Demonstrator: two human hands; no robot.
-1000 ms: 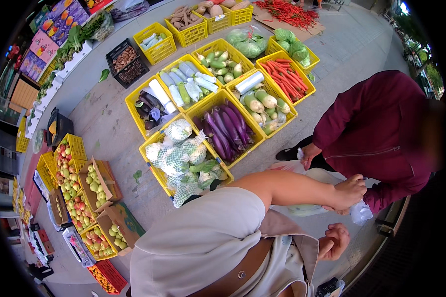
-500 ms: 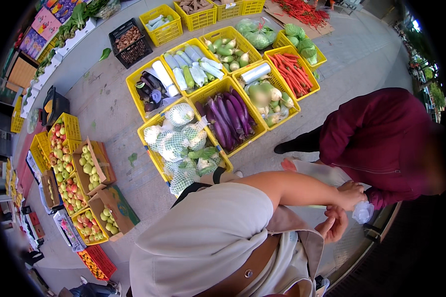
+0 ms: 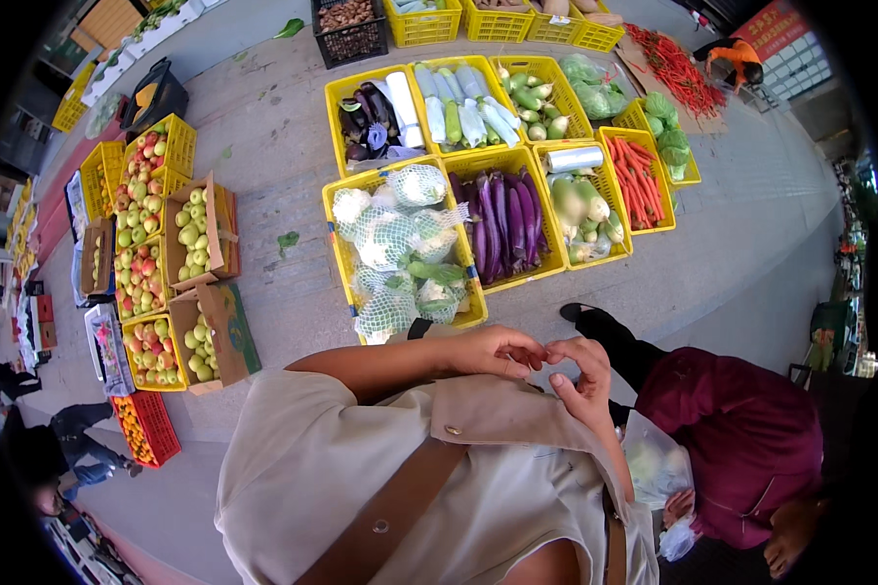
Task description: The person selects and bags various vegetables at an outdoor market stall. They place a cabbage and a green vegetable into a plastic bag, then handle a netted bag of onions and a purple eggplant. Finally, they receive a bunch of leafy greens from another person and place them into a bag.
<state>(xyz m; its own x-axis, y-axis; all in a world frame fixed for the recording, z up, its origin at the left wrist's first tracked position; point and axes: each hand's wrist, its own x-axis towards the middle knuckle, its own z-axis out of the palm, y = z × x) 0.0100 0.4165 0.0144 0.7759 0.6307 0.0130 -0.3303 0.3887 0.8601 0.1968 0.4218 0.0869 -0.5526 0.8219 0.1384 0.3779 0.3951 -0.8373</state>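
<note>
My left hand (image 3: 500,351) is in front of my chest, its fingers loosely curved and apart, with nothing visible in it. Just to its right is my right hand (image 3: 581,377), thumb and fingers spread, also holding nothing I can see. The fingertips of the two hands nearly meet. Nearest beyond them are a yellow crate (image 3: 485,314) of cauliflowers (image 3: 379,240) in net wrapping and another of long purple eggplants (image 3: 500,225). At right, a person in a maroon jacket (image 3: 741,439) has a clear plastic bag (image 3: 656,460) by their hand.
Yellow crates hold carrots (image 3: 634,182), pale green gourds (image 3: 466,102), radishes (image 3: 535,101) and dark eggplants (image 3: 369,117). Apple crates (image 3: 151,283) and cardboard boxes (image 3: 226,327) stand at left. Red chilies (image 3: 675,68) lie at the back right, near another person in orange (image 3: 737,60).
My left hand has drawn back from the far right, away from the person in maroon and the bag. Both hands are now together before my chest. The view has turned and shifted.
</note>
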